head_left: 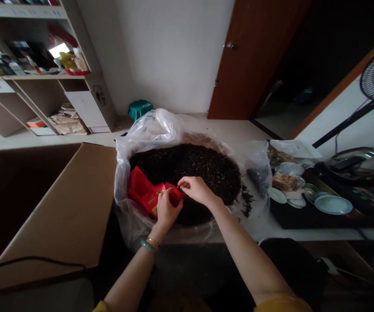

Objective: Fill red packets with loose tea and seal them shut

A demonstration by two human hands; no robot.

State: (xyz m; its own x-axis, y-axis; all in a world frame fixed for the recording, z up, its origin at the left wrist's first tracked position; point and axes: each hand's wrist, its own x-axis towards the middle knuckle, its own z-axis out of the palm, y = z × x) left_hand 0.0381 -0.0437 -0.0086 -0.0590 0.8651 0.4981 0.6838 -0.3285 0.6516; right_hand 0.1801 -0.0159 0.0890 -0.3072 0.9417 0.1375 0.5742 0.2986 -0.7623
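Note:
My left hand (167,209) is closed on a small red packet (175,196) with its mouth turned toward my other hand. Thumb and fingers of my right hand (193,189) are pinched together at the packet's edge; what lies between the fingertips is too small to make out. Both hands are over a heap of dark dried leaves (203,167), which look like loose tea, inside a large clear plastic bag (122,173). More red packets (139,186) with gold print lie on the heap, left of my left hand.
An open cardboard box (86,195) stands at the left. On the right, small dishes (333,203) and a glass-lidded pan (359,162) sit on a dark mat (291,219). Some leaves (247,201) are spilled beside the bag. A shelf unit (92,104) and brown door (235,65) are behind.

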